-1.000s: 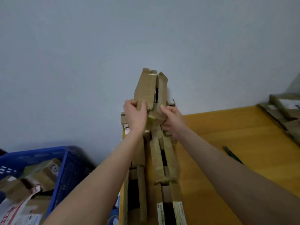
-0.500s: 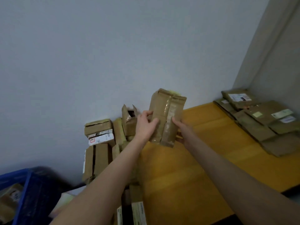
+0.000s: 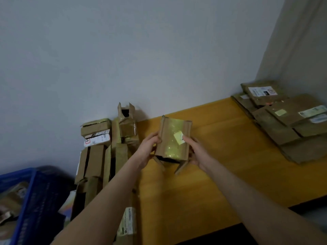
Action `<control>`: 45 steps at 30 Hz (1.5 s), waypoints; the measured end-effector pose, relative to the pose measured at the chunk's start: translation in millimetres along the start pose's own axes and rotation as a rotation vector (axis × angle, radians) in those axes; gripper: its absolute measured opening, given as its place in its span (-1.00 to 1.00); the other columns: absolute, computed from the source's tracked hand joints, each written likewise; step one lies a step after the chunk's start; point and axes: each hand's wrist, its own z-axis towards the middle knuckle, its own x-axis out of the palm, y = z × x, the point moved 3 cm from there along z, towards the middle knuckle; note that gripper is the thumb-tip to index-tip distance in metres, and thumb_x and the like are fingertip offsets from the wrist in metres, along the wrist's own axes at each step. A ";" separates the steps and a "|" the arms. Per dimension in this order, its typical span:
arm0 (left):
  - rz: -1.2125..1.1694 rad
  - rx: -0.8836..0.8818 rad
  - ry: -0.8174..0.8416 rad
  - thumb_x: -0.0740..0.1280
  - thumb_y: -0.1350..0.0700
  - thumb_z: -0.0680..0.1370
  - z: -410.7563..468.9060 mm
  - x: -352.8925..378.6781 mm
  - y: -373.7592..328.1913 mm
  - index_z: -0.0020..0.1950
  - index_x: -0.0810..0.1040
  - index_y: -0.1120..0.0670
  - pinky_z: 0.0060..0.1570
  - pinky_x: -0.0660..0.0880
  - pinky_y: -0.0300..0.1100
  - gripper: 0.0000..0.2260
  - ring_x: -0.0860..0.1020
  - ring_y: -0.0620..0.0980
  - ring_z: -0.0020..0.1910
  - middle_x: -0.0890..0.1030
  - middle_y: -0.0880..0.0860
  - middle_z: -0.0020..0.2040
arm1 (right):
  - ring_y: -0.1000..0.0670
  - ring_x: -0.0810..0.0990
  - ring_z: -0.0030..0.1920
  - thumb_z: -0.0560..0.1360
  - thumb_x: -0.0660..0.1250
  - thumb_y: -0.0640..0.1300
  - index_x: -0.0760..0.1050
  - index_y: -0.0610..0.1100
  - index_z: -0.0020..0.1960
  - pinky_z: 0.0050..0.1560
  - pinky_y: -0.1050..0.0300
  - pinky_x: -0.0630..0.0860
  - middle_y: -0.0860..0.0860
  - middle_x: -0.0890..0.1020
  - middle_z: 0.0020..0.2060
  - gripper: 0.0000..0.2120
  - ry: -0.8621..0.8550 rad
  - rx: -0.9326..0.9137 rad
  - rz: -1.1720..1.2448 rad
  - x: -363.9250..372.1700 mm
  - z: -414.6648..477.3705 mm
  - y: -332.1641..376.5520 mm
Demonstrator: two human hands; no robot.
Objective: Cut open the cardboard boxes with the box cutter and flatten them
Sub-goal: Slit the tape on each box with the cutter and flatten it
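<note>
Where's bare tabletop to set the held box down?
Bare yellow table lies between the small box, held in the left hand and right hand, and the flattened cardboard pile in the right corner; more runs toward the near edge. Crowded: the stack of boxes along the left edge.

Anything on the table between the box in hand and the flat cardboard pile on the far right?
No. In the head view, only bare yellow table lies between the box and the pile.
</note>
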 end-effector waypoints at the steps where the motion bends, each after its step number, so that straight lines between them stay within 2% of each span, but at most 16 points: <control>1: 0.017 0.025 -0.012 0.18 0.25 0.54 0.5 -1.0 -0.6 0.42 0.36 -0.10 0.02 0.49 -0.04 -0.52 0.49 0.10 0.10 0.49 0.09 0.20 | -0.08 0.60 0.11 0.46 0.43 0.03 0.25 0.10 0.46 0.02 -0.13 0.60 0.00 0.57 0.20 -0.37 -0.015 -0.040 -0.021 0.4 3.0 -1.7; 3: 0.069 0.050 -0.016 0.15 0.31 0.52 4.2 -5.7 1.8 0.43 0.35 -0.14 0.07 0.50 -0.01 -0.45 0.50 0.11 0.13 0.50 0.10 0.20 | -0.07 0.58 0.15 0.46 0.44 -0.16 0.04 0.20 0.54 0.08 -0.16 0.58 0.03 0.53 0.25 -0.16 -0.046 -0.125 -0.121 3.6 6.0 -4.6; 6: 0.002 0.018 -0.045 0.18 0.12 0.60 12.3 -10.8 7.5 0.36 0.44 0.02 0.18 0.47 0.06 -0.68 0.51 0.12 0.20 0.53 0.10 0.26 | 0.01 0.45 0.26 0.45 0.42 -0.31 -0.04 0.22 0.55 0.13 -0.01 0.55 0.06 0.44 0.30 -0.07 -0.052 -0.225 -0.259 7.3 4.5 -9.8; 8: -0.073 -0.033 -0.093 0.25 -0.09 0.60 18.8 -13.1 12.1 0.35 0.44 0.08 0.15 0.47 0.05 -0.61 0.52 0.09 0.20 0.55 0.05 0.25 | 0.10 0.38 0.25 0.47 0.43 -0.26 0.09 0.16 0.54 0.05 0.19 0.52 0.12 0.42 0.26 -0.19 -0.040 -0.264 -0.246 8.1 3.5 -12.1; 10: -0.024 -0.042 -0.136 0.32 -0.17 0.54 26.4 -10.9 16.3 0.28 0.45 0.10 0.12 0.50 0.02 -0.55 0.55 0.06 0.14 0.57 0.04 0.19 | 0.08 0.42 0.24 0.46 0.46 -0.07 0.27 0.12 0.42 0.11 0.13 0.52 0.12 0.44 0.25 -0.39 -0.076 -0.260 -0.209 7.1 8.2 -16.7; 13: 0.266 0.028 -0.294 0.39 0.03 0.54 40.4 -6.1 17.4 0.26 0.41 0.10 0.08 0.54 -0.04 -0.65 0.57 0.05 0.07 0.58 0.10 0.18 | 0.00 0.51 0.17 0.47 0.41 0.08 0.46 0.05 0.12 0.21 -0.08 0.50 0.08 0.52 0.12 -0.72 -0.174 -0.201 -0.326 9.8 19.7 -27.0; 16: 0.768 0.071 -0.273 0.30 0.13 0.56 53.8 5.2 14.4 0.44 0.35 0.04 0.22 0.49 0.05 -0.56 0.52 0.14 0.23 0.50 0.12 0.32 | 0.00 0.57 0.03 0.51 0.38 -0.02 0.54 -0.04 -0.05 0.10 0.02 0.53 0.05 0.59 -0.04 -0.90 -0.212 -0.228 -0.478 15.8 28.6 -39.4; 19: 1.091 0.028 -0.210 0.30 -0.22 0.53 59.4 14.3 22.4 0.52 0.20 0.04 0.38 0.27 0.21 -0.34 0.26 0.18 0.46 0.22 0.14 0.51 | -0.02 0.56 0.01 0.58 0.27 -0.05 0.56 -0.12 0.08 -0.04 0.15 0.45 0.02 0.60 -0.05 -0.82 -0.204 -0.193 -0.652 13.4 36.1 -52.2; 21: 1.201 -0.003 -0.179 0.33 -0.39 0.40 61.2 17.7 29.2 0.58 0.00 0.05 0.41 0.10 0.30 -0.06 0.08 0.19 0.53 0.04 0.13 0.57 | -0.06 0.54 0.13 0.58 0.27 -0.04 0.52 -0.07 0.18 0.07 0.08 0.49 -0.01 0.56 0.11 -0.79 -0.317 -0.159 -0.849 -2.7 45.1 -58.9; 23: 1.309 -0.002 -0.166 0.37 -0.38 0.36 64.8 17.2 36.8 0.59 -0.15 0.04 0.43 0.03 0.34 0.05 -0.03 0.21 0.55 -0.08 0.15 0.58 | -0.10 0.41 0.30 0.58 0.26 -0.04 0.39 -0.02 0.35 0.22 0.00 0.44 -0.05 0.41 0.31 -0.65 -0.401 -0.085 -1.075 -22.3 52.6 -63.6; 27: 1.349 0.022 -0.182 0.39 -0.31 0.39 76.5 0.7 44.5 0.59 -0.15 0.01 0.44 0.09 0.30 0.01 0.00 0.20 0.54 -0.05 0.13 0.57 | -0.16 0.14 0.47 0.62 0.18 -0.10 0.04 -0.03 0.55 0.36 -0.04 0.28 -0.12 0.12 0.50 -0.44 -0.408 0.080 -1.326 -54.8 67.0 -77.5; 32: 1.391 0.033 -0.124 0.37 -0.31 0.42 83.1 -5.3 47.2 0.58 -0.12 -0.09 0.42 0.13 0.29 -0.07 0.02 0.22 0.52 -0.05 0.12 0.56 | -0.15 0.24 0.41 0.61 0.16 -0.22 0.00 -0.15 0.54 0.31 0.01 0.33 -0.11 0.18 0.48 -0.44 -0.469 0.057 -1.405 -62.2 78.3 -92.3; 34: 1.398 0.035 -0.116 0.37 -0.30 0.42 82.9 -4.9 48.3 0.58 -0.13 -0.11 0.43 0.10 0.29 -0.07 0.01 0.23 0.52 -0.07 0.12 0.56 | -0.15 0.35 0.35 0.60 0.20 -0.21 0.10 -0.20 0.50 0.21 0.02 0.40 -0.14 0.29 0.42 -0.49 -0.469 0.082 -1.382 -59.9 79.3 -95.9; 37: 1.406 0.057 -0.071 0.39 -0.29 0.41 81.4 -5.4 47.5 0.58 -0.13 -0.12 0.45 0.07 0.27 -0.06 0.00 0.21 0.53 -0.08 0.12 0.56 | -0.17 0.54 0.15 0.59 0.25 -0.13 0.29 -0.23 0.38 -0.04 0.03 0.49 -0.17 0.51 0.20 -0.60 -0.468 0.219 -1.086 -55.2 79.3 -97.7; 41: 1.530 0.198 0.104 0.41 -0.28 0.40 67.9 -5.9 49.0 0.58 -0.20 -0.08 0.47 0.01 0.27 0.01 -0.02 0.18 0.54 -0.08 0.13 0.57 | -0.20 0.60 0.02 0.62 0.22 -0.09 0.33 -0.24 0.36 -0.08 -0.04 0.56 -0.19 0.56 0.10 -0.62 -0.505 0.176 -0.567 -40.9 67.5 -81.6; 45: 1.640 0.305 0.214 0.45 -0.24 0.38 48.4 -7.2 47.7 0.57 -0.30 -0.06 0.46 -0.03 0.31 0.08 -0.04 0.13 0.55 -0.10 0.07 0.58 | -0.12 0.51 -0.10 0.64 0.14 0.02 0.36 -0.18 0.32 -0.12 -0.01 0.45 -0.10 0.51 -0.03 -0.65 -0.502 0.049 -0.371 -30.2 48.6 -47.6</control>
